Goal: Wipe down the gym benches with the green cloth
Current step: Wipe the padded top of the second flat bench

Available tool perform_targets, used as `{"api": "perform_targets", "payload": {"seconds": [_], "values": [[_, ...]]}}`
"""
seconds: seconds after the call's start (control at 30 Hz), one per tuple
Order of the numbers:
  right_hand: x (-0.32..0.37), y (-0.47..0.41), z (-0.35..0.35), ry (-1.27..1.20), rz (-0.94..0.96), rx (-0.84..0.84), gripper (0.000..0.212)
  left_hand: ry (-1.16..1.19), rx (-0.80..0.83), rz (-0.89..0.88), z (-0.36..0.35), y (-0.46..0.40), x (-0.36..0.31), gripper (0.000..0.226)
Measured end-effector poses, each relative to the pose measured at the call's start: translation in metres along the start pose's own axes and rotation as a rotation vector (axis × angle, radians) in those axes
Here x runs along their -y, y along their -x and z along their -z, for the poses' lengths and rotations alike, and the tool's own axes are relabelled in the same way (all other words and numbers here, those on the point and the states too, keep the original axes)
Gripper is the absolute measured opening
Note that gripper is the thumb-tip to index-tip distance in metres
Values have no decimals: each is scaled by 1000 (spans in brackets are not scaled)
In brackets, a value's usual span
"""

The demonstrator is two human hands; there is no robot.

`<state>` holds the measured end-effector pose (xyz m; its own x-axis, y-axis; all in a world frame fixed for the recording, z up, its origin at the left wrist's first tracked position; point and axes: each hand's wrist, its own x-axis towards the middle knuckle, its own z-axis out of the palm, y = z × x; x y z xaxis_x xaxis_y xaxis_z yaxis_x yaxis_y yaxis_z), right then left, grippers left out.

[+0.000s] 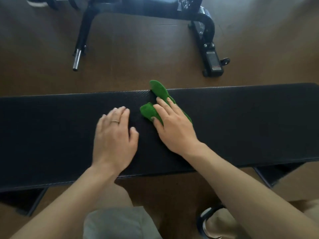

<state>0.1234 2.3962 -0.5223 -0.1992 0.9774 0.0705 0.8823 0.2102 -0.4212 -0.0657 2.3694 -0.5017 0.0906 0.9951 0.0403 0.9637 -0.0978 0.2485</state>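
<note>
Cloth of green towelling, soft and crumpled (158, 107), lying on the long black padded bench (241, 121), near its middle and toward the far edge, one rounded end poking just past that edge. Pinned there under the right hand (172, 125): fingers fairly straight and pressing flat across the fabric, thumb alongside the near lobe of it, not clenched round anything. Left hand (114, 135) flat and released on bare upholstery just beside the cloth, fingers together, a thin ring on one, holding nothing, slightly blurred. Likely to handle as a light, limp thing with no stiffness of its own: bunches and folds under a sideways push, drags readily over the textured vinyl, slips out from under a loose palm. Best taken at the middle, with a broad flat palm spreading the pressure, or gathered into a wad and gripped at the bunched centre rather than by the overhanging tip, which would only trail. Nothing fragile here; firm pressure safe. Beyond the bench, on the brown floor (138, 57), the black steel frame of another gym machine (209, 49) with a chrome peg (76, 60), well apart from both hands.
</note>
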Motion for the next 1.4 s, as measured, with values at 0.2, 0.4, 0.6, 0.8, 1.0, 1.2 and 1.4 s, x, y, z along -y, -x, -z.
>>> {"api": "perform_targets", "payload": {"seconds": [0.2, 0.4, 0.6, 0.8, 1.0, 1.2, 1.4], "values": [[-54, -5, 32, 48, -291, -42, 52, -17, -3, 237, 8, 6, 68, 59], [10, -38, -1, 64, -226, 5, 59, -22, -28, 226, 5, 6, 67, 59], [62, 33, -14, 22, 45, 128, 56, -32, -36, 209, 3, 5, 69, 60], [56, 46, -11, 101, 134, 181, 55, -34, -64, 215, 0, 7, 68, 58], [55, -59, -33, 113, 38, 93, 52, -51, -70, 190, 2, 4, 70, 54], [60, -46, -32, 86, 15, 96, 49, -59, -68, 179, 1, 6, 72, 52], [60, 50, -18, 113, 125, 189, 51, -57, -90, 177, 1, 6, 69, 50]]}}
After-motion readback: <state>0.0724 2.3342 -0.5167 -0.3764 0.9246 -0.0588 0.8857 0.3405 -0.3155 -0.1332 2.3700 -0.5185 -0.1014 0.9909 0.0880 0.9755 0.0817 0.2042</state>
